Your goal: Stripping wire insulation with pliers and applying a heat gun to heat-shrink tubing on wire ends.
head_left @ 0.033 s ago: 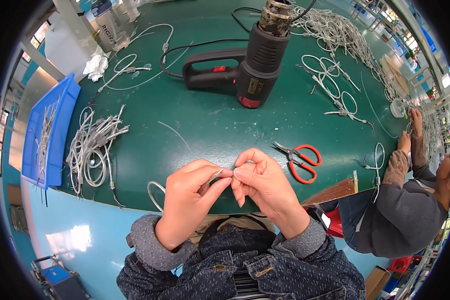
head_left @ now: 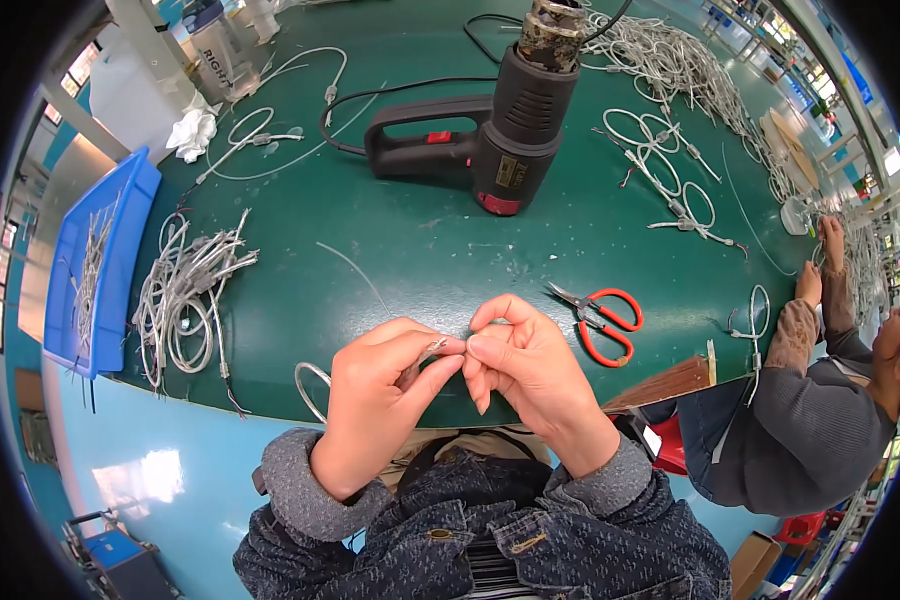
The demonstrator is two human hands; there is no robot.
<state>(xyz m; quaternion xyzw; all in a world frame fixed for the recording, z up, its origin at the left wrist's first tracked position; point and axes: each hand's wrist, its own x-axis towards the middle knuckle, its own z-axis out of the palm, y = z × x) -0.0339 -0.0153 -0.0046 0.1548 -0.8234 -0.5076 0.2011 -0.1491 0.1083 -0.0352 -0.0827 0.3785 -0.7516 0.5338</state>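
Pinching a thin white cable (head_left: 315,385) end at lower centre, left hand (head_left: 385,395) and right hand (head_left: 525,375) press fingertips together; tip work in hand, steadiness needed next.

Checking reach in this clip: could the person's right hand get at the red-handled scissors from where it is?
Probably yes: the scissors lie on bare green table just beside the right hand, nothing between, though both hands pinch a thin cable.

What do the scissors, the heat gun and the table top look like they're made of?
The scissors: grey metal blades, with handle loops in what looks like glossy red plastic. The heat gun: a matte black body, probably plastic, and a dull, scorched-looking metal nozzle. The table top: a smooth green sheet with a slight sheen and faint scuffs, perhaps rubber or vinyl; the picture can't settle which.
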